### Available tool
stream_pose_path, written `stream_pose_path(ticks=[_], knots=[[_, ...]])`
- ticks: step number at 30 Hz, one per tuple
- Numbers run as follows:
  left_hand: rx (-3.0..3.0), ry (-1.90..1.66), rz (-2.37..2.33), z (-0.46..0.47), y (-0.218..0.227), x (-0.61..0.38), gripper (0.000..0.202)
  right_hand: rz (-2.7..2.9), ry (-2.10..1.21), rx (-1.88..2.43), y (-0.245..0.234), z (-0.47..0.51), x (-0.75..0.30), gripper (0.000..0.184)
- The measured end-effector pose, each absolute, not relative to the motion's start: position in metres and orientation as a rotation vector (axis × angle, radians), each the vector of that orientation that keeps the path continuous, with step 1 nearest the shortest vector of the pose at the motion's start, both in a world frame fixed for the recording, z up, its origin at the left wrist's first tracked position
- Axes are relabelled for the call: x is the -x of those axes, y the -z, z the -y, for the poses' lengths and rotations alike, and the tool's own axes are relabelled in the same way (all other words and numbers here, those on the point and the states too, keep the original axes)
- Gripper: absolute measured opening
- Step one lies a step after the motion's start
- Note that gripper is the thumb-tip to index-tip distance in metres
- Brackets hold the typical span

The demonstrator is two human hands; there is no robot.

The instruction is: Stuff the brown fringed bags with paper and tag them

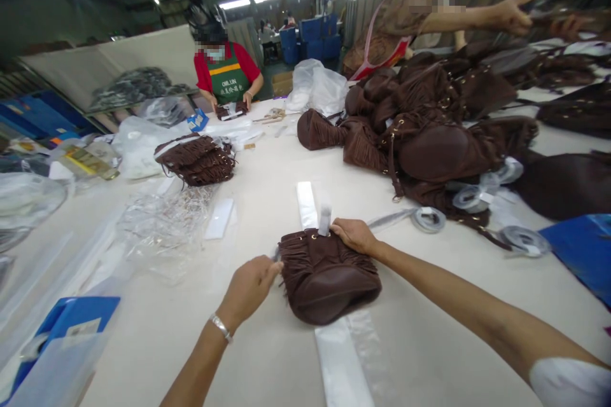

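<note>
A dark brown fringed handbag (pixel 329 280) lies on the white table in front of me, its rounded base toward me. My left hand (pixel 255 283) pinches at its left edge, by the fringe; a bit of grey strap shows at those fingertips. My right hand (pixel 356 236) grips the bag's upper right edge, fingers partly hidden. Between the hands a pale wrapped strip (pixel 325 217) sticks up from the bag's top edge. A white strip of wrapping (pixel 344 362) runs out from under the bag toward me, and another white piece (pixel 306 202) shows beyond it.
Brown bags (pixel 429 133) are heaped at the right, with rolled wrapped straps (pixel 428 219) beside them. Stacked fringed bags (pixel 198 158) sit at the left behind crumpled clear plastic (pixel 162 222). Blue holders (pixel 67 337) lie at both sides. Two co-workers (pixel 226 76) stand across the table.
</note>
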State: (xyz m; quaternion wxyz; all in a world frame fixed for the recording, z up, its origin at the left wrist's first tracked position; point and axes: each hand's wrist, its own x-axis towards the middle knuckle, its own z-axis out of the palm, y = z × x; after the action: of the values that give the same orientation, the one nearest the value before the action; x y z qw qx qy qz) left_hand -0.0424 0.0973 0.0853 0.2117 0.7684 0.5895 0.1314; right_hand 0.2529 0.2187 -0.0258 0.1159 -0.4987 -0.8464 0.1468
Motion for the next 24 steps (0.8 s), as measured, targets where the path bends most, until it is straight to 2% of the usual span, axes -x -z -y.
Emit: stream_pose_path(ticks=[2, 4, 7, 10, 15, 18, 22, 24], knots=[[-2.105, -0.548, -1.804, -0.102, -0.089, 0.039, 0.042, 2.475, -0.4, 1.469, 0.027, -0.218, -0.252, 0.049], [-2.106, -0.649, -1.683, -0.113, -0.089, 0.019, 0.035, 2.479, -0.371, 1.481, 0.027, -0.218, -0.251, 0.048], [-2.09, -0.332, -1.405, -0.137, -0.077, -0.021, 0.029, 2.498, -0.334, 1.49, 0.028, -0.219, -0.25, 0.048], [-2.039, -0.074, -1.371, -0.159, -0.053, -0.046, 0.031, 2.509, -0.306, 1.494, 0.029, -0.218, -0.25, 0.048], [-1.978, 0.015, -1.306, -0.171, -0.034, -0.043, 0.002, 2.498, -0.287, 1.495, 0.029, -0.217, -0.251, 0.049], [-1.933, -0.094, -1.301, -0.161, -0.042, -0.025, 0.005, 2.485, -0.292, 1.499, 0.029, -0.217, -0.252, 0.048], [-1.748, -0.386, -1.342, -0.126, -0.046, 0.001, 0.03, 2.463, -0.312, 1.5, 0.031, -0.218, -0.253, 0.048], [-1.54, -0.565, -1.357, -0.109, -0.042, 0.011, 0.035, 2.455, -0.326, 1.505, 0.032, -0.218, -0.253, 0.049]])
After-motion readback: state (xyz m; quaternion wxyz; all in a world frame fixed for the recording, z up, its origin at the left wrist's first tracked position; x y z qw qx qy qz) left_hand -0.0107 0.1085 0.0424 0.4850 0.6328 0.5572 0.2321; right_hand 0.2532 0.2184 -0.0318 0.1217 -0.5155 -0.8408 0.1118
